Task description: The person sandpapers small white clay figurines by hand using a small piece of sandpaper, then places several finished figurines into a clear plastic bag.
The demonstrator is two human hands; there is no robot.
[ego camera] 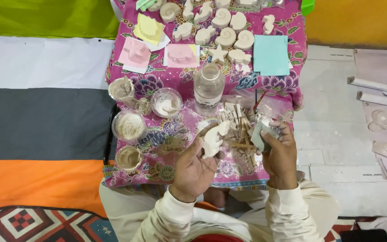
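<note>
My left hand [194, 169] grips a white plaster figure [214, 138] shaped like a fish, held up above the pink floral cloth [180, 89]. My right hand [279, 154] pinches a small grey piece of sandpaper [260, 136] just right of the figure, not touching it. Between and beyond the hands lies a pile of wooden sticks [242, 134]. Both sleeves are cream coloured.
A clear plastic bottle [208, 87] stands mid-table. Several cups of powder and paste [130, 125] sit at the left. Several plaster shells and fish [222, 27], coloured moulds [135, 53] and a teal sheet [270, 54] lie at the far end. White moulds [384, 121] rest on the floor right.
</note>
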